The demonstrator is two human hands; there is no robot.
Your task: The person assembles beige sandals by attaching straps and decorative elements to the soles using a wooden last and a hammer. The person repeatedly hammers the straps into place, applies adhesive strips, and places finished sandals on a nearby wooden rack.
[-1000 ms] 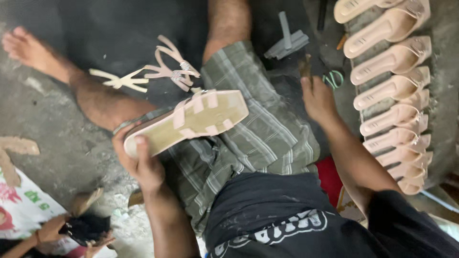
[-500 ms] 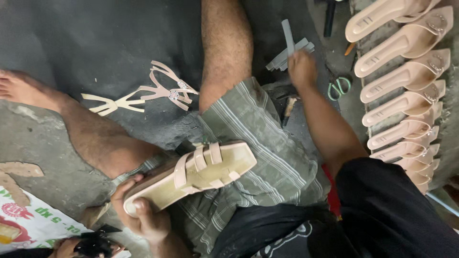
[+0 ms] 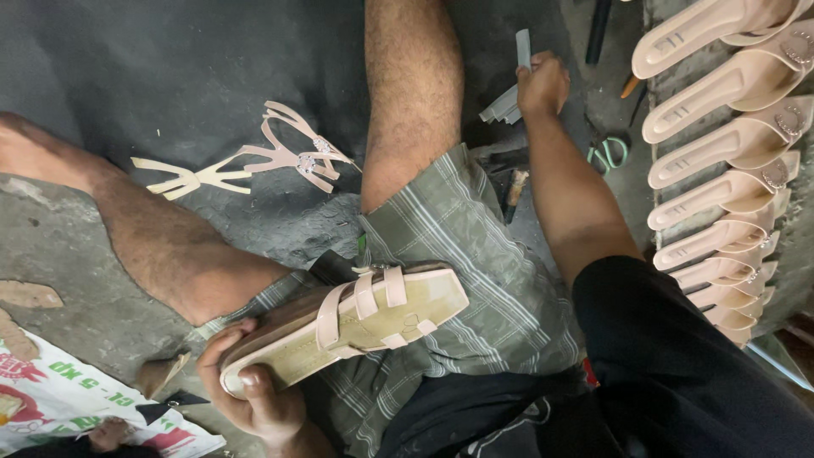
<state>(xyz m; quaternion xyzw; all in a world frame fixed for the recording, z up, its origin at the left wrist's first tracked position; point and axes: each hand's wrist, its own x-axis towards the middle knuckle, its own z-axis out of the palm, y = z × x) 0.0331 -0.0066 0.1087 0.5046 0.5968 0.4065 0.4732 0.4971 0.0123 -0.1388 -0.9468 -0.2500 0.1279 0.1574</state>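
The left hand [image 3: 254, 386] clasps the heel end of a beige strappy sandal [image 3: 348, 326], fingers curled round it, over the lap; the sandal's long axis runs from that hand up and rightward across the plaid shorts [image 3: 475, 254]. The right hand [image 3: 543, 85], arm stretched well forward, closes on a grey metal tool [image 3: 509, 102] on the floor, far from the sandal, beside the row of finished sandals [image 3: 721, 170]

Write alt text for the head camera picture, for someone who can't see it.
A seated person's left hand holds a beige strappy sandal on their lap while the right hand grips a grey metal tool on the floor. A row of matching sandals lies at right.
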